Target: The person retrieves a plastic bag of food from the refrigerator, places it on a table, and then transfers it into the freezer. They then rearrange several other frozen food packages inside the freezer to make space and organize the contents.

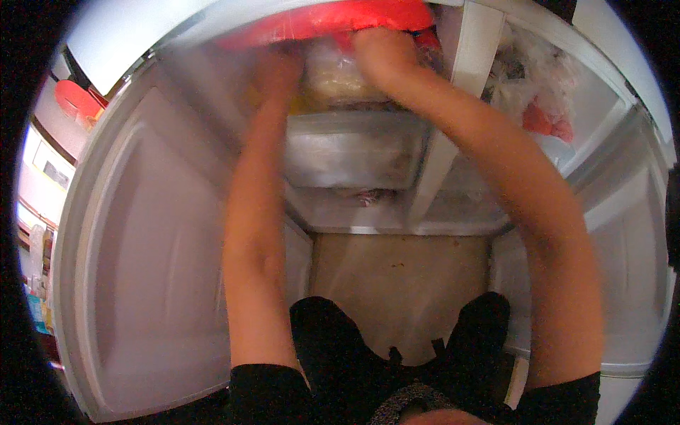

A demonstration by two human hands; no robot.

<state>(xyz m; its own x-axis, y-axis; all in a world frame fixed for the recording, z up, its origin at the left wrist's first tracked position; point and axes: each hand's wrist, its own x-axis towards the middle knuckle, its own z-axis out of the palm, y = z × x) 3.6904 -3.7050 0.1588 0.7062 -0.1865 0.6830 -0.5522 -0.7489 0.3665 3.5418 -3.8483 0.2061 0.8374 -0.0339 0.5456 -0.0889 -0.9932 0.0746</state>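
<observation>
Both my arms reach into the left compartment of an open two-door refrigerator. A red plastic bag [340, 20] lies across the top of that compartment. My right hand [385, 56] is against the bag's lower edge, its fingers hidden by the bag. Blurred and in shadow, my left hand [280, 66] is just under the bag's left part; its fingers cannot be made out. Between the hands sits a clear plastic bag with pale yellow contents [340, 74]. Below it is a translucent drawer [353, 151], and something yellow [303, 103] shows beside my left wrist.
A white divider [481, 53] separates the compartments. Crumpled plastic bags [531, 69] and a red bundle [547, 119] fill the right one. The left door [164, 249] and right door [624, 239] stand open at my sides. A small wrapped item [366, 198] lies below the drawer, above the floor [398, 287].
</observation>
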